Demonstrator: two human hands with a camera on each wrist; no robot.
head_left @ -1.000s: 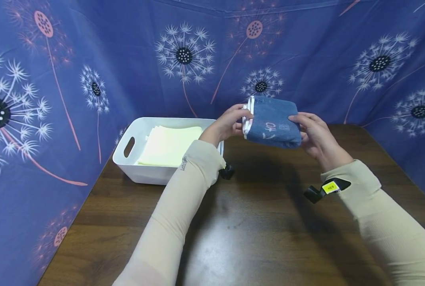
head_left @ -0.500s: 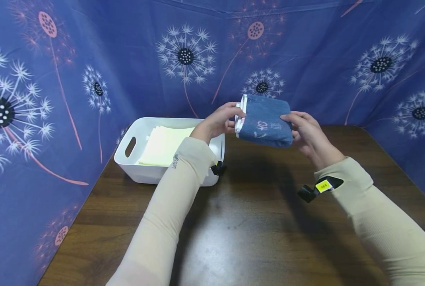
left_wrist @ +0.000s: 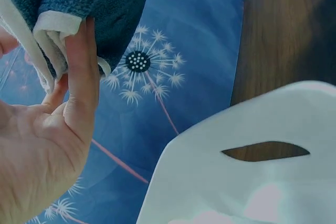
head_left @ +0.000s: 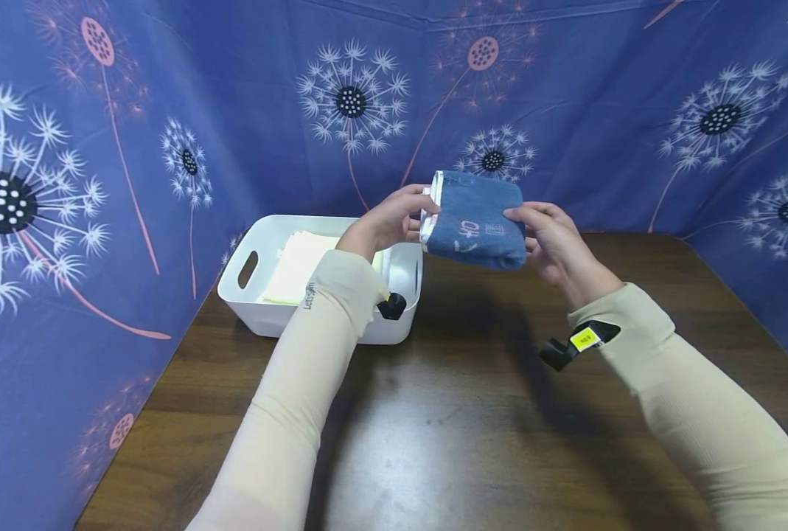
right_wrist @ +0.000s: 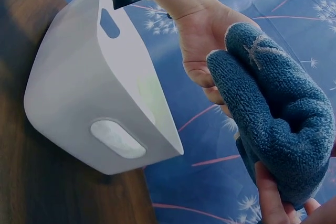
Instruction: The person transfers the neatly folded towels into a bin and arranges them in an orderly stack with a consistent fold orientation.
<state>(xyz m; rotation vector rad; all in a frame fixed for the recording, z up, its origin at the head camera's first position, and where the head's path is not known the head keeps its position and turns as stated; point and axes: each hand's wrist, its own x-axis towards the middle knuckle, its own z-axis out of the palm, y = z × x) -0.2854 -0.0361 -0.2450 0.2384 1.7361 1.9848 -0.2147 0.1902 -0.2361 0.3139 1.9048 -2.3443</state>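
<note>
A folded blue towel with white edging and small pale lettering is held up over the table, just right of the white bin. My left hand pinches its white-edged left end, thumb on top and fingers beneath. At the opposite end my right hand grips the fold, also with the thumb above. Seen from the right wrist, the towel shows thick rounded folds of terry cloth. In the left wrist view, fingers support the layered white edges from below.
The white bin with handle cutouts stands at the left on the brown wooden table. Folded pale yellow cloth lies inside it, partly behind my left arm. A blue dandelion-print curtain encloses the back and sides.
Both hands have carried the folded towel leftward and slightly up, closer to the bin. Their hold on it looks the same.
</note>
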